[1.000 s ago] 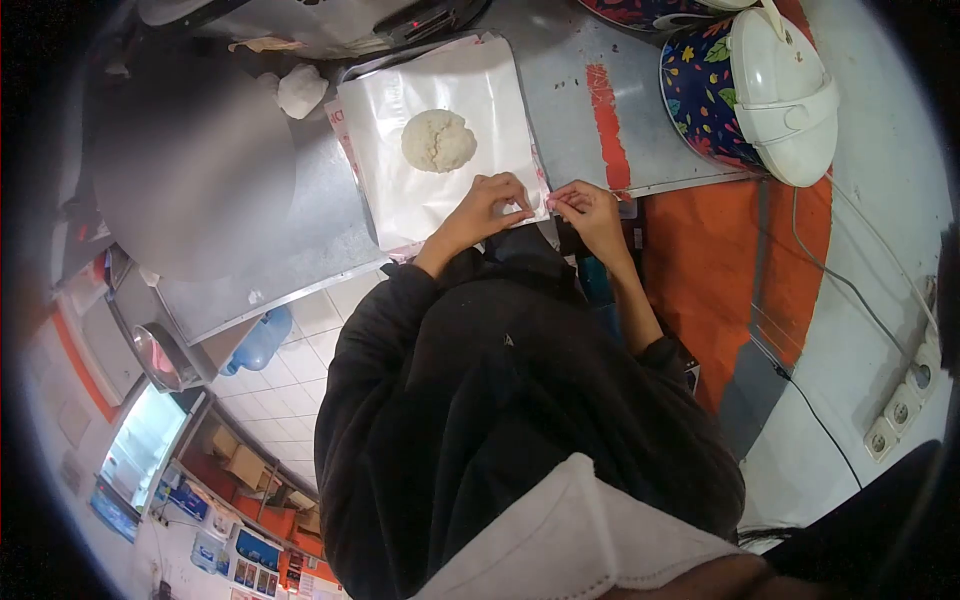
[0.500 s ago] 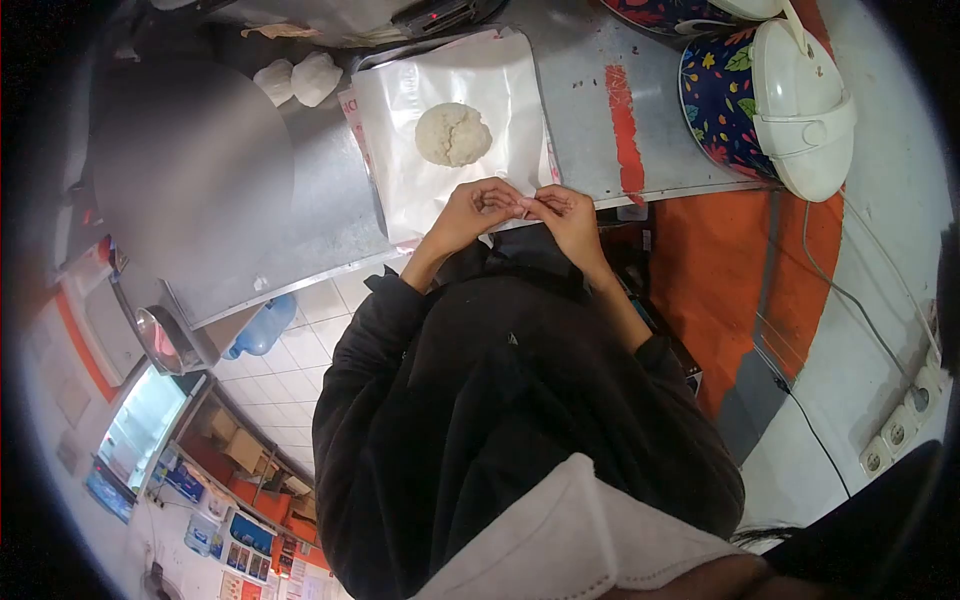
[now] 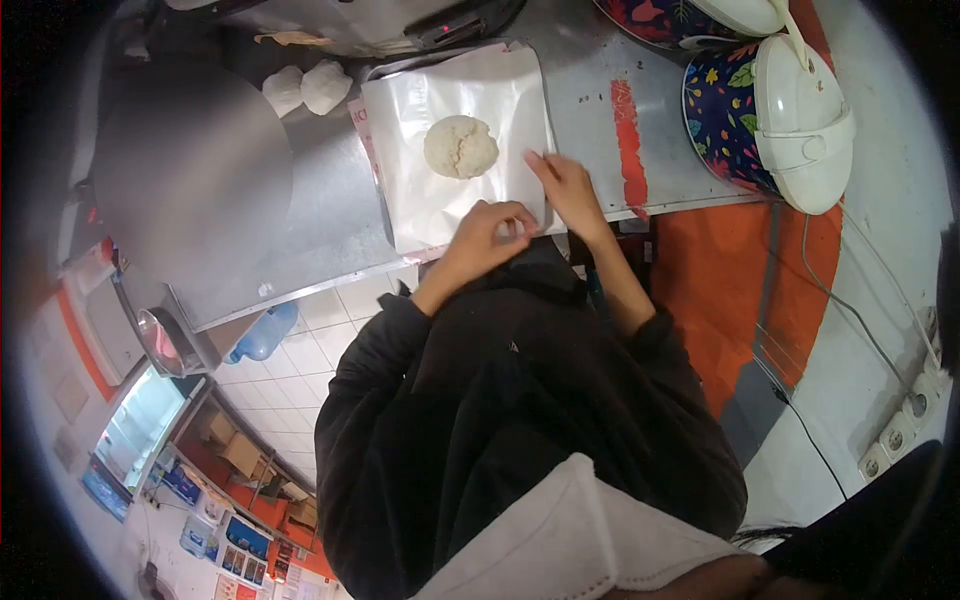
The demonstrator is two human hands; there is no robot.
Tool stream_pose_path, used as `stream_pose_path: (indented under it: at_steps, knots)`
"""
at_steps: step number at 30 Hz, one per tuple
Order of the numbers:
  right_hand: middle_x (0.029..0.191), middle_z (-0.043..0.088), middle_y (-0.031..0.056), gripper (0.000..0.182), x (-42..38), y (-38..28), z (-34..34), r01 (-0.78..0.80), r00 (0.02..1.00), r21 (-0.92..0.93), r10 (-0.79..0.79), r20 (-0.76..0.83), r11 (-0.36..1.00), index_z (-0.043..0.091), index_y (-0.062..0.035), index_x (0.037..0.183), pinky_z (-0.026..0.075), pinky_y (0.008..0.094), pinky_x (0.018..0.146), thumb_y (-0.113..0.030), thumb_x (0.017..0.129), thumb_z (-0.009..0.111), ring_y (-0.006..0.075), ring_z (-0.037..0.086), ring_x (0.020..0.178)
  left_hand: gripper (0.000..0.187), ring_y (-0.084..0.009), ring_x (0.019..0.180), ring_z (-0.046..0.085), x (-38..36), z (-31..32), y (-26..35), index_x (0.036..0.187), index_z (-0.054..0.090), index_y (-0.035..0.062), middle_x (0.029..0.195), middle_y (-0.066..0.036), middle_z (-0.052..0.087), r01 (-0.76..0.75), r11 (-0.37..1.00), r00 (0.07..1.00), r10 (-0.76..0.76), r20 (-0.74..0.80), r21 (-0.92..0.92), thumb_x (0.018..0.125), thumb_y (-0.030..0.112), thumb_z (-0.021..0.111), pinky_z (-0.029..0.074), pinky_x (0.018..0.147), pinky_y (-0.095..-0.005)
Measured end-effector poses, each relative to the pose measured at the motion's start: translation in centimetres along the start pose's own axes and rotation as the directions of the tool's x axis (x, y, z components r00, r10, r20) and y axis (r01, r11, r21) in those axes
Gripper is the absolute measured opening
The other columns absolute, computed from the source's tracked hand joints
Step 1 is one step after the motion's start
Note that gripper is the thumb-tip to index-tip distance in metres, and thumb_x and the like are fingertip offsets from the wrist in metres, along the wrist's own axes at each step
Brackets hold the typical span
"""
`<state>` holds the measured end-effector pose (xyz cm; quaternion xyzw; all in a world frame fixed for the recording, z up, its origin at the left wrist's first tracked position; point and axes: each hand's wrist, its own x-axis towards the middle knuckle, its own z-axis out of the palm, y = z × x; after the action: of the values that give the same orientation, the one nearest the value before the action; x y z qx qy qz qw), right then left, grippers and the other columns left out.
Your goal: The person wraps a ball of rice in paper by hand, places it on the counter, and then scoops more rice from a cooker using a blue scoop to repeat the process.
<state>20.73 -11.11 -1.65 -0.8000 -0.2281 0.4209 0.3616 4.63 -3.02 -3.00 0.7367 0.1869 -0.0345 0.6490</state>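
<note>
A mound of white rice (image 3: 461,147) with a crease down its middle lies on a stack of white wrapping paper (image 3: 415,215). My left hand (image 3: 488,238) is at the near edge of the paper, fingers curled and closed; whether anything is in them I cannot make out. Over the paper's right edge is my right hand (image 3: 568,192), slightly blurred, its fingers pointing toward the rice and a little apart. Nothing shows in the right hand. Neither hand touches the rice.
Patterned rice containers with white lids (image 3: 730,115) stand at the right, beside a red strip (image 3: 628,145) on the metal counter (image 3: 330,215). Two white bundles (image 3: 325,87) sit left of the paper. A dark appliance (image 3: 465,20) is behind it. A blurred round shape (image 3: 195,170) covers the left.
My hands were together at the paper's near edge and have parted. The right hand moved up and right, while the left stayed low near the edge. The view shifted slightly.
</note>
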Motion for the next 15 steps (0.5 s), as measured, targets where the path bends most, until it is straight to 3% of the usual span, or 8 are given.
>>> stream_pose_path:
  at_steps: [1, 3, 7, 8, 10, 13, 14, 15]
  knots:
    - [0.078, 0.064, 0.0229, 0.047, 1.9, -1.9, 0.2, 0.062, 0.996, -0.206, -0.075, -0.057, 0.977, 0.062, 0.0091, 0.095, 0.049, 0.0400, 0.073, -0.036, 0.084, 0.064, 0.0351, 0.064, 0.079, 0.012, -0.0197, 0.074, 0.059, 0.4, 0.5, 0.6, 0.085, 0.060, 0.0096, 0.083, -0.004, 0.064, -0.039, 0.992, 0.999, 0.041, -0.016, 0.119, 0.074, 0.012, 0.065, 0.038, 0.073, -0.0320]
    - [0.079, 0.063, 0.0246, 0.041, 8.5, -0.3, 2.6, 0.356, 0.855, -0.248, -0.421, -0.302, 0.901, 0.062, 0.0070, 0.087, 0.048, 0.0406, 0.070, -0.033, 0.081, 0.069, 0.0376, 0.063, 0.075, 0.012, -0.0199, 0.075, 0.059, 1.3, 1.8, 0.3, 0.085, 0.060, 0.0103, 0.082, -0.004, 0.062, -0.097, 0.971, 0.995, 0.101, -0.004, 0.217, 0.074, 0.012, 0.065, 0.038, 0.072, -0.0327]
    - [0.087, 0.066, 0.0220, 0.034, 15.1, -2.4, 1.6, 0.410, 0.830, -0.387, -0.514, -0.219, 0.826, 0.065, 0.0054, 0.089, 0.049, 0.0357, 0.073, -0.027, 0.080, 0.069, 0.0321, 0.065, 0.079, 0.017, -0.0240, 0.082, 0.059, 3.3, 0.6, -1.2, 0.092, 0.060, 0.0119, 0.084, -0.004, 0.060, -0.294, 0.806, 0.949, 0.311, 0.054, 0.514, 0.075, 0.011, 0.064, 0.039, 0.073, -0.0358]
    - [0.089, 0.067, 0.0184, 0.030, 14.9, -2.7, 0.5, 0.509, 0.811, -0.275, -0.561, -0.163, 0.816, 0.066, 0.0041, 0.090, 0.048, 0.0336, 0.076, -0.024, 0.080, 0.069, 0.0281, 0.065, 0.082, 0.019, -0.0253, 0.084, 0.058, 4.0, -0.9, -0.7, 0.093, 0.060, 0.0121, 0.086, -0.005, 0.060, -0.348, 0.741, 0.916, 0.399, 0.040, 0.575, 0.075, 0.011, 0.064, 0.040, 0.074, -0.0374]
    - [0.091, 0.068, 0.0148, 0.027, 13.4, -3.5, -1.6, 0.589, 0.787, -0.156, -0.607, -0.112, 0.793, 0.068, 0.0027, 0.092, 0.048, 0.0315, 0.079, -0.021, 0.080, 0.069, 0.0240, 0.064, 0.085, 0.019, -0.0250, 0.089, 0.059, 5.7, -6.6, 2.4, 0.096, 0.061, 0.0116, 0.096, -0.006, 0.062, -0.271, 0.707, 0.764, 0.571, -0.301, 0.653, 0.077, 0.013, 0.064, 0.042, 0.078, -0.0409]
    - [0.093, 0.069, 0.0040, 0.031, 11.6, -4.2, -3.4, 0.408, 0.816, 0.247, -0.473, 0.333, 0.879, 0.069, -0.0027, 0.100, 0.041, 0.0299, 0.091, -0.022, 0.076, 0.073, 0.0164, 0.060, 0.091, 0.024, -0.0249, 0.090, 0.061, 8.3, -13.2, 3.3, 0.100, 0.061, 0.0125, 0.098, -0.007, 0.065, -0.148, 0.584, 0.694, 0.636, -0.337, 0.798, 0.076, 0.016, 0.065, 0.043, 0.083, -0.0419]
    - [0.093, 0.069, 0.0040, 0.031, 11.5, -4.4, -3.5, 0.414, 0.815, 0.243, -0.476, 0.331, 0.877, 0.069, -0.0027, 0.100, 0.041, 0.0299, 0.091, -0.022, 0.076, 0.073, 0.0164, 0.060, 0.091, 0.030, -0.0253, 0.089, 0.062, 8.7, -15.0, 3.0, 0.103, 0.060, 0.0134, 0.096, -0.008, 0.066, -0.131, 0.519, 0.929, 0.362, -0.078, 0.845, 0.075, 0.019, 0.066, 0.043, 0.085, -0.0412]
    - [0.094, 0.069, 0.0055, 0.033, 11.4, -4.6, -3.7, 0.497, 0.756, 0.187, -0.529, 0.386, 0.847, 0.067, -0.0021, 0.102, 0.042, 0.0304, 0.090, -0.021, 0.075, 0.073, 0.0177, 0.061, 0.091, 0.035, -0.0258, 0.089, 0.063, 9.3, -16.0, 3.8, 0.107, 0.059, 0.0143, 0.095, -0.008, 0.067, -0.151, 0.442, 0.986, 0.000, 0.168, 0.884, 0.073, 0.021, 0.067, 0.042, 0.087, -0.0405]
